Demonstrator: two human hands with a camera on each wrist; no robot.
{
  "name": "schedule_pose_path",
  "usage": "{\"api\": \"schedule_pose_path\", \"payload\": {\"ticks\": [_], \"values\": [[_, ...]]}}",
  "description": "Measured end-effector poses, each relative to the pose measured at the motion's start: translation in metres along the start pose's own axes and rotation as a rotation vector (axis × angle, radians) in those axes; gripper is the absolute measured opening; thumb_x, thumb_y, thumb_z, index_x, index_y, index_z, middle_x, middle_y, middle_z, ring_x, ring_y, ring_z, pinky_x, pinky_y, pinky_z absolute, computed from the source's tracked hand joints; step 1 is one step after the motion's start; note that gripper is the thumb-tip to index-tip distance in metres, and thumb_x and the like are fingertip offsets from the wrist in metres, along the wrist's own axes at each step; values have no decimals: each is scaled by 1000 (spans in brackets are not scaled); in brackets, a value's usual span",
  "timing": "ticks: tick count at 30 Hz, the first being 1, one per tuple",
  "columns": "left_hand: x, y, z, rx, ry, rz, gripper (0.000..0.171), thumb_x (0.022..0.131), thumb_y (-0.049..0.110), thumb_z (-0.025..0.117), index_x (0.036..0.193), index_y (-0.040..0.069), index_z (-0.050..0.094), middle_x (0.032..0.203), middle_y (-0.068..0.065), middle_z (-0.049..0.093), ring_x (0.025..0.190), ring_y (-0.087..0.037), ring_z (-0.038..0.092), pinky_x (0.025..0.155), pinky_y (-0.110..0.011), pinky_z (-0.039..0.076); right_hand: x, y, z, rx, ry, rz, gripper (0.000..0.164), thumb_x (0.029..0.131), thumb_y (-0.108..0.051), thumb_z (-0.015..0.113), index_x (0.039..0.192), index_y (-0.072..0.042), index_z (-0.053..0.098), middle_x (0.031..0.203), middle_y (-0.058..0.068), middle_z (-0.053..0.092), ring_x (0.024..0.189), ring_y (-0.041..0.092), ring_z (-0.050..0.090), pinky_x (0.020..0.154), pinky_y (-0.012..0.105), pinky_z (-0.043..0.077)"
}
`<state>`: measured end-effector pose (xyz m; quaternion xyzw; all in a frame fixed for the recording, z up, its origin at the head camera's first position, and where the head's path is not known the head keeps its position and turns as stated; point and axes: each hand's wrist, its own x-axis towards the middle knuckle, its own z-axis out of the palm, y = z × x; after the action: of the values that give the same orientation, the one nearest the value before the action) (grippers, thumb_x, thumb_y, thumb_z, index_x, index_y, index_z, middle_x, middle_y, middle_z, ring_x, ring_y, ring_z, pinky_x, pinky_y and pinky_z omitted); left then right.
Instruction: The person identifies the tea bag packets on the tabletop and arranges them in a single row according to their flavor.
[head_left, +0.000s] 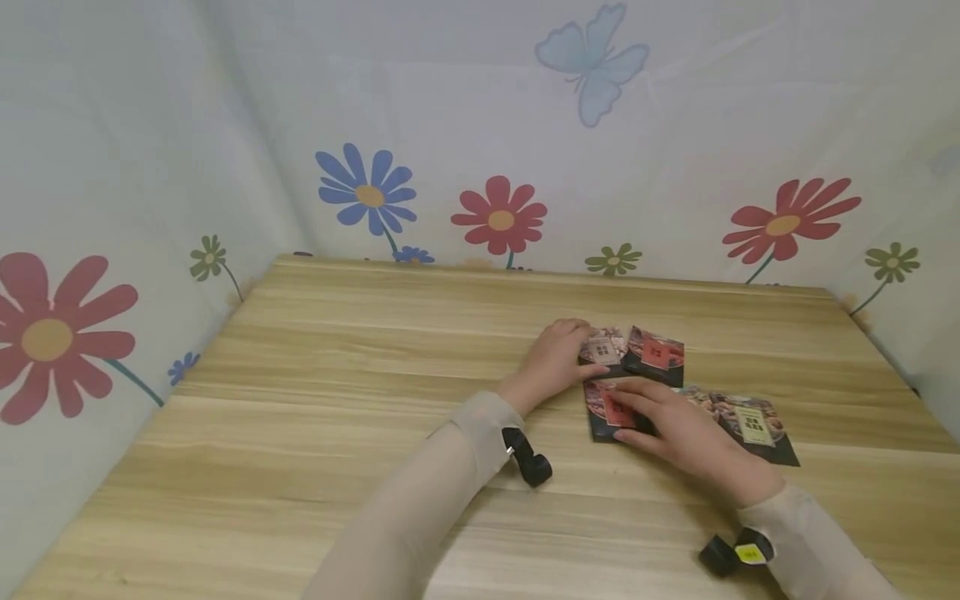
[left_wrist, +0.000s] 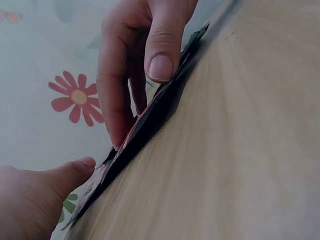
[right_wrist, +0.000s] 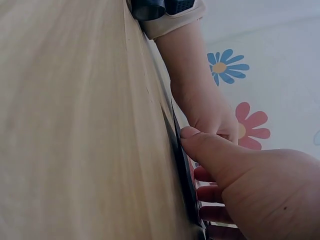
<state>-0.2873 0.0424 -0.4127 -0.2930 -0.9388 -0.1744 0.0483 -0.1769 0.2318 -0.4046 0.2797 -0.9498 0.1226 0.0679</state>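
Several flat, dark packets with food pictures and coloured labels lie on the table. My left hand (head_left: 553,357) touches the left side of a packet with a pale pink label (head_left: 602,350), its thumb along the near edge. Beside that lies a packet with a red label (head_left: 656,353). My right hand (head_left: 678,429) spans another red-labelled packet (head_left: 603,408) in the nearer row, fingers and thumb reaching over it from the right. A yellow-labelled packet (head_left: 753,423) lies by the right wrist, partly over another packet (head_left: 699,400) mostly hidden by that hand.
The wooden table (head_left: 337,375) extends widely to the left and in front of the packets. A white cloth with printed flowers (head_left: 450,100) hangs behind and at the sides. Black devices sit on the left wrist (head_left: 534,467) and right wrist (head_left: 720,556).
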Motion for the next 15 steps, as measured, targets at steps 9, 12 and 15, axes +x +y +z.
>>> {"api": "schedule_pose_path", "payload": {"ticks": [9, 12, 15], "values": [[4, -1, 7, 5, -71, 25, 65, 86, 52, 64, 139, 16, 52, 144, -3, 51, 136, -19, 43, 118, -29, 31, -1, 1, 3, 0, 33, -40, 50, 86, -34, 71, 127, -6, 63, 132, 12, 58, 121, 31, 56, 97, 51, 50], [4, -2, 9, 21, -95, 32, 64, 88, 51, 63, 140, 16, 51, 145, -3, 50, 137, -18, 43, 118, -29, 30, -1, 1, 3, -1, 38, -49, 49, 87, -33, 70, 127, -6, 62, 131, 12, 59, 120, 31, 56, 96, 52, 50], [5, -3, 9, 27, -102, 34, 63, 88, 51, 63, 140, 17, 51, 146, -3, 49, 137, -18, 42, 119, -29, 29, -1, 2, 3, -3, 32, -49, 49, 87, -33, 70, 128, -7, 62, 131, 12, 59, 120, 32, 56, 96, 52, 50]]}}
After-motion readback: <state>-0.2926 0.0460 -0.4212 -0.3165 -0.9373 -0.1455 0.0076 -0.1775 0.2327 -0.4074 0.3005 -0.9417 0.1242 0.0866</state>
